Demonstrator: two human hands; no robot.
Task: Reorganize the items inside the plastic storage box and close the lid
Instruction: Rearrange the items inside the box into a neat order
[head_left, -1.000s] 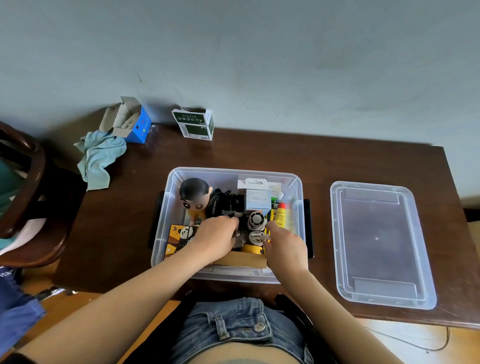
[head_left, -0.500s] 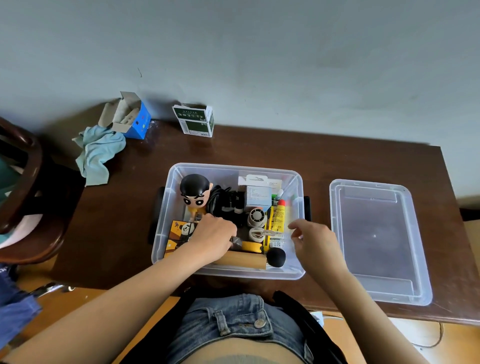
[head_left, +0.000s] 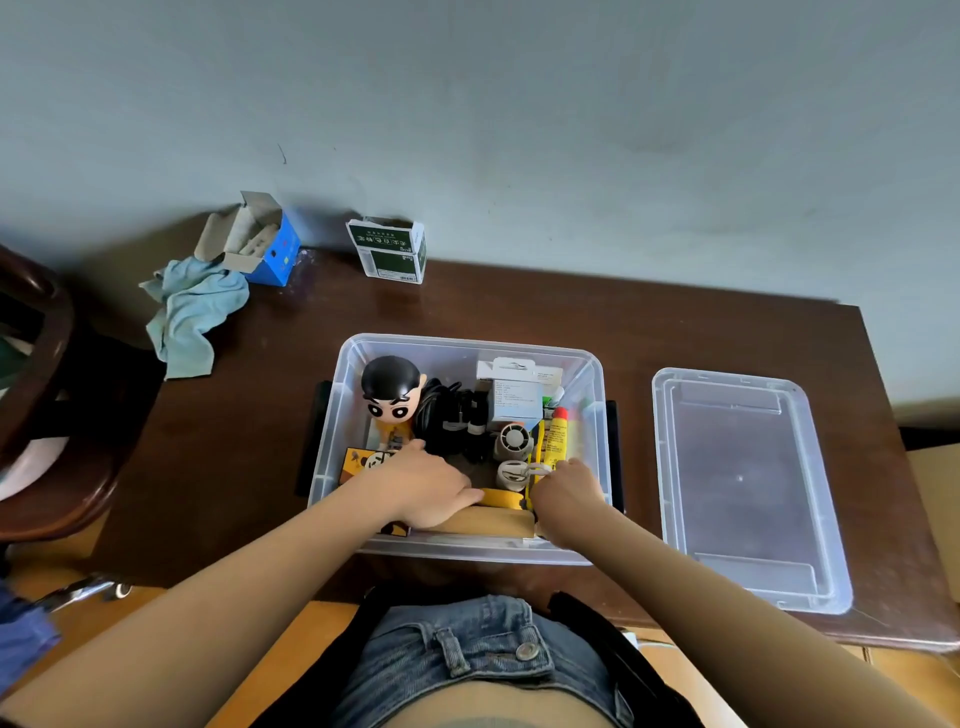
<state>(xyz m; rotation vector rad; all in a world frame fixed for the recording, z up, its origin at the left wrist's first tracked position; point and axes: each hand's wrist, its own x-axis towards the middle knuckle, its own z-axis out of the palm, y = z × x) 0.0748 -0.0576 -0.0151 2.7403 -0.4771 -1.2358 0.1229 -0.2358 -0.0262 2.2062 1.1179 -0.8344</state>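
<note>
The clear plastic storage box (head_left: 467, 344) stands open mid-table. Inside are a black-haired figure (head_left: 389, 395), black cables (head_left: 441, 410), a white carton (head_left: 511, 397), two small round fans (head_left: 514, 439), a yellow tube with a red cap (head_left: 556, 439), an orange panda box (head_left: 361, 462) and a cardboard roll (head_left: 483, 522) along the front wall. My left hand (head_left: 426, 488) lies flat over the front-left items, fingers reaching toward a yellow piece (head_left: 501, 498). My right hand (head_left: 569, 499) is curled down in the front-right corner; what it holds is hidden. The clear lid (head_left: 743, 483) lies to the right.
On the dark wooden table (head_left: 545, 312), against the wall, stand an opened blue carton (head_left: 272, 247) and a green-and-white box (head_left: 389, 252). A teal cloth (head_left: 192, 312) lies at the back left. A dark wooden chair (head_left: 47, 389) is left of the table.
My right hand came back from the box's right rim into the front-right corner, covering the black ball seen there before. My left hand spread flatter over the front items.
</note>
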